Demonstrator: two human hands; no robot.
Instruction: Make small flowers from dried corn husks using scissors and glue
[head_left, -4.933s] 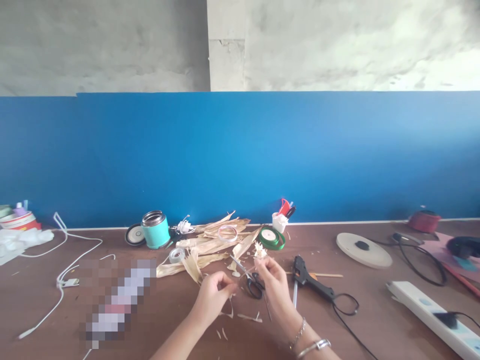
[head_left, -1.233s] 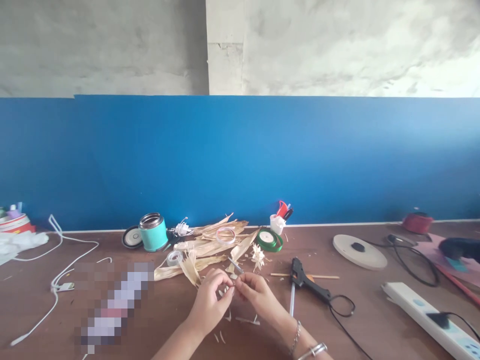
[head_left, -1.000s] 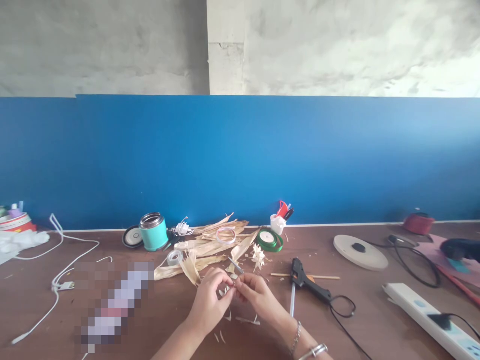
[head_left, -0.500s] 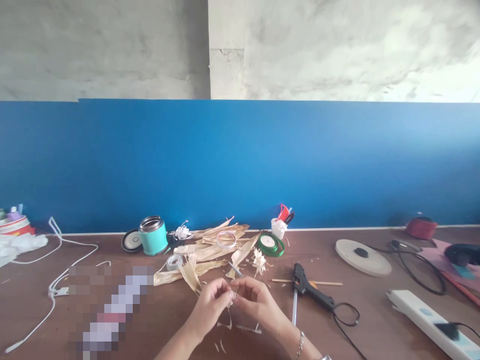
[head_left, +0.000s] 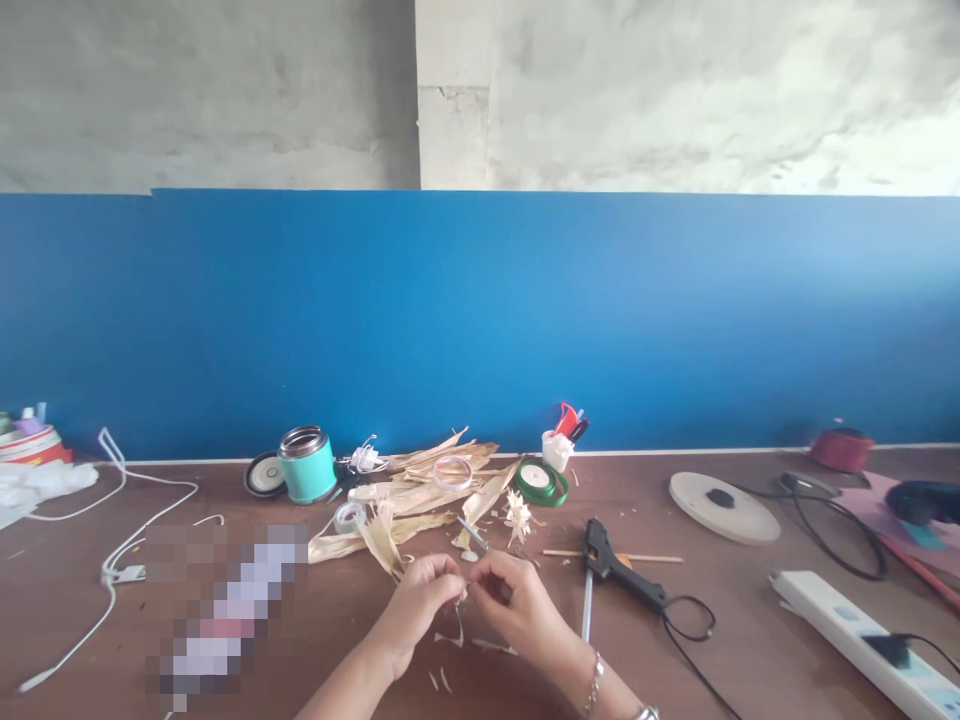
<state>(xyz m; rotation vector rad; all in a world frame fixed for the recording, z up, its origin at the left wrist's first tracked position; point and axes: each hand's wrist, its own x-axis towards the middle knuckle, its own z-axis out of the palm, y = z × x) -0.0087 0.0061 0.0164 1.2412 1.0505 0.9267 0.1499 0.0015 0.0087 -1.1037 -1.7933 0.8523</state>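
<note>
My left hand [head_left: 420, 612] is closed in a pinch on a small pale piece of corn husk [head_left: 462, 598], with a thin end dangling below. Close beside it, my right hand [head_left: 525, 612] has its thumb and forefinger pressed together; what lies between them is too small to make out. A narrow metal blade [head_left: 472, 535] shows just beyond the right fingers, its other end hidden by that hand. Dried corn husks [head_left: 412, 500] lie in a heap beyond both hands. To their right stands a pale husk flower [head_left: 517, 516] with pointed petals.
A black glue gun [head_left: 619, 570] rests by a thin wooden stick [head_left: 660, 559] right of my hands. Green ribbon [head_left: 553, 492], a white cup [head_left: 557, 452] and a teal flask [head_left: 307, 470] stand behind. A power strip [head_left: 847, 620] lies right, white cables [head_left: 112, 560] left.
My right fingertips have drawn slightly away from the left ones, opening a small gap beside the husk piece. The view has tipped down a little.
</note>
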